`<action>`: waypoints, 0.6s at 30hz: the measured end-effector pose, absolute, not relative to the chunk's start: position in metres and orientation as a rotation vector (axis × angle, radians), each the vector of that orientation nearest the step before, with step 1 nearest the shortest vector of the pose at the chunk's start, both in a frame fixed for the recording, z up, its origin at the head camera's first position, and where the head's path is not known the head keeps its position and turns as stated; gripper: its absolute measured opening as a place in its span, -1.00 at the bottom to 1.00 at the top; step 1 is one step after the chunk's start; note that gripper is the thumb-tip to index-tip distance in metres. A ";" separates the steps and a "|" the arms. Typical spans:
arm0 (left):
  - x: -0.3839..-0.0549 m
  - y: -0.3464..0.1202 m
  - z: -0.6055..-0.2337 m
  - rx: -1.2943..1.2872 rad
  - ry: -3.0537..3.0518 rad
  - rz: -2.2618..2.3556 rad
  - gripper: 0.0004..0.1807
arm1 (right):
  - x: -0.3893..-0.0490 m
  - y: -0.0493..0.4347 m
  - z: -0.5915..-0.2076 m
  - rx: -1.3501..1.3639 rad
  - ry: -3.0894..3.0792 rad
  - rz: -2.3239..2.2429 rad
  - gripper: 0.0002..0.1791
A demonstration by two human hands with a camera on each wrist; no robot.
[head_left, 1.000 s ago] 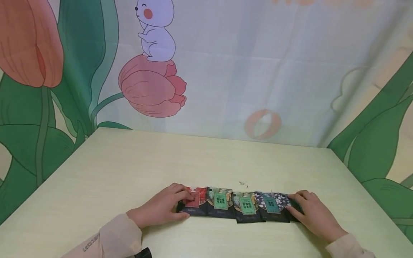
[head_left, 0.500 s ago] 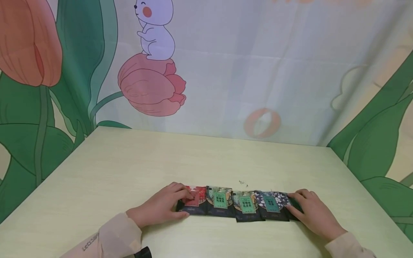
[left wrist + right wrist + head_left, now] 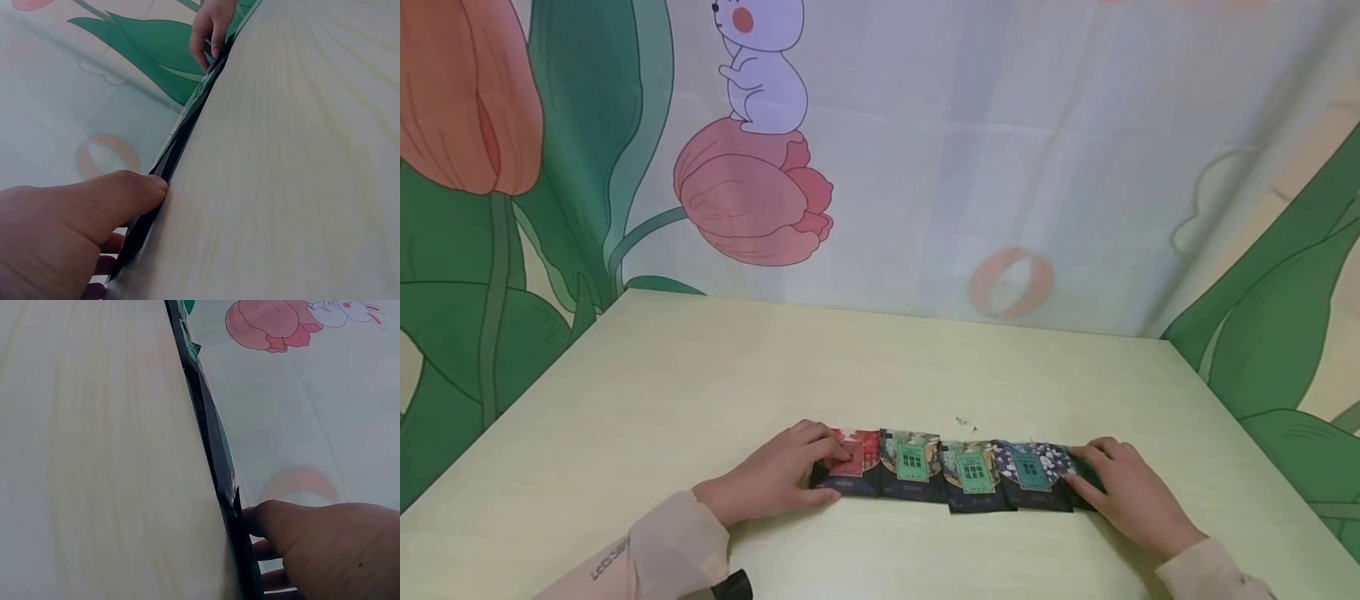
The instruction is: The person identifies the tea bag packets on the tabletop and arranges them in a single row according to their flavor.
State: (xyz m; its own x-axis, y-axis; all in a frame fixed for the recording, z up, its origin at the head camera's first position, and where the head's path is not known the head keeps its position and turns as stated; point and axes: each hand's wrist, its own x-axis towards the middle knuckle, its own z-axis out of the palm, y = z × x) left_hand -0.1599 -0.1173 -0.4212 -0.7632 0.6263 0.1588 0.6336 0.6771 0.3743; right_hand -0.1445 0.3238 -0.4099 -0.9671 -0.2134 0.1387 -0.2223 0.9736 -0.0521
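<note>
Several flat, dark tea packets lie in a row, edges overlapping. The red-topped tea packet is at the left end, then two tea packets with green labels, then a flowered blue tea packet. A dark green tea packet at the right end is mostly covered. My left hand rests on the red packet, fingertips on its face; in the left wrist view the thumb touches its near edge. My right hand rests over the right-end packet, fingers and thumb touching it.
The pale wood-grain table extends behind and in front of the row. Small dark crumbs lie just behind the packets. A printed curtain hangs along the back edge. A black object shows below the left sleeve.
Hands and packets hold their places. Only the head view has shifted slightly, so the scene sits a little higher in the picture.
</note>
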 end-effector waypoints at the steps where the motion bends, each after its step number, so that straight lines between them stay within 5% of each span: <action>1: -0.160 -0.117 -0.421 -1.075 -2.861 -0.649 -0.58 | -0.144 0.324 -0.410 0.330 -2.990 0.100 -0.50; 18: -0.158 -0.110 -0.413 -1.122 -2.874 -0.467 -0.52 | -0.143 0.332 -0.407 0.355 -2.994 0.241 -0.55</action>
